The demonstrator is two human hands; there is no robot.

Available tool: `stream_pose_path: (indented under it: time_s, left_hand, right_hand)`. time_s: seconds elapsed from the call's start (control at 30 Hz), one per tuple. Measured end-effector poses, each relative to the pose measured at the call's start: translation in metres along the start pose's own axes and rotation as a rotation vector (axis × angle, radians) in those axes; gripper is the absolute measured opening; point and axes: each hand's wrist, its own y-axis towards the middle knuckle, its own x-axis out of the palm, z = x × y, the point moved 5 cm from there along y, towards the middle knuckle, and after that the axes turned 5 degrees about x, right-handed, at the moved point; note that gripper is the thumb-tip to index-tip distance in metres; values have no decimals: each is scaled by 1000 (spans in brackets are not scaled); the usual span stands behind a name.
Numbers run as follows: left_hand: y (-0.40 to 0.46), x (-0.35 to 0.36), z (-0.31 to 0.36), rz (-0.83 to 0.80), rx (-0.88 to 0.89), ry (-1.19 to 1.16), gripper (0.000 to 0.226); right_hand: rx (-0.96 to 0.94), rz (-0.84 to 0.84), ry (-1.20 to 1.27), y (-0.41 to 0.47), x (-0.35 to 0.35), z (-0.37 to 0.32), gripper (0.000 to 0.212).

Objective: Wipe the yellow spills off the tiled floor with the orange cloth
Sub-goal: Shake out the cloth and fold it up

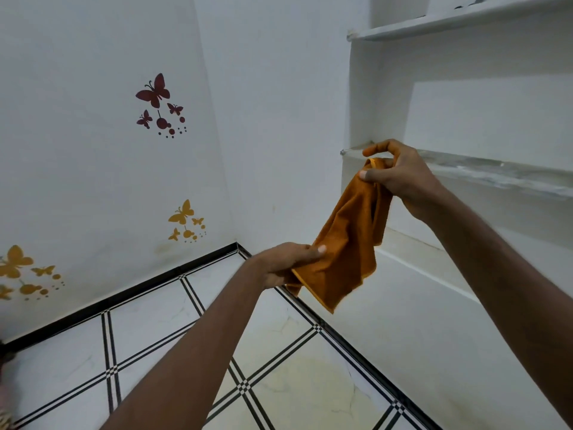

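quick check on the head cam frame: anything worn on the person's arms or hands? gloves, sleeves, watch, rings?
Nothing visible. The left hand and right hand are bare: no gloves, and no rings on the fingers that show. Both forearms are uncovered up to the frame edge, with no sleeve cuff, watch or band in view. Short, unpainted nails show on both thumbs.

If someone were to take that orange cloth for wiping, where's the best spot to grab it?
Probably the bunched top of the orange cloth, coming from above, where the right hand already pinches it. The fabric hangs limp from there, so one grip gathers it all. The left hand holds only a lower edge, and the bottom corner dangles free and would slip.
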Motion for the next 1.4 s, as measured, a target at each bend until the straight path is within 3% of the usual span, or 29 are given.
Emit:
stream_pose_path:
  time_s: [0.1, 0.2, 0.3, 0.43, 0.57, 0.73, 0.8, 0.9, 1.03, 1.17, 1.23, 1.33, 1.4]
  left_hand:
    - [-11, -9, 12, 76, 152, 58, 68]
    - [-12, -30, 11, 242, 267, -164, 65]
    - [-5, -20, -8, 332, 164, -397, 66]
    - [8, 1, -18, 383, 61, -564, 49]
    - [7, -22, 3, 418, 9, -468, 51]
    - [-6, -55, 69, 554, 182, -180, 66]
    - [-16, -60, 94, 566, 230, -36, 57]
    - [-34, -67, 121, 561, 263, 88, 40]
    - [-59, -59, 144, 573, 344, 202, 35]
    - [-104, -51, 162, 820, 699, 118, 35]
    - [-123, -41, 143, 950, 795, -13, 33]
    - [-100, -27, 97, 816, 613, -341, 40]
    - [-76, -30, 80, 734, 491, -357, 41]
  right_hand:
    - [53, 103, -2, 2, -12, 4, 30]
    - [95, 105, 48, 0, -20, -1, 25]
    - [59, 76, 81, -2, -18, -12, 24]
    - [43, 149, -4, 7, -21, -8, 23]
    - [130, 269, -153, 20, -40, 18, 25]
    - [138, 308, -361, 23, -58, 34, 26]
    - [141, 263, -369, 23, -61, 35, 22]
    - [168, 142, -219, 25, -70, 35, 15]
    - [165, 33, 3, 21, -82, 22, 20]
    - [49, 96, 118, 14, -80, -2, 21]
    - [2, 113, 161, 12, -78, -10, 23]
    - [-28, 59, 149, 7, -70, -12, 24]
    - [-35, 31, 97, 5, -62, -10, 23]
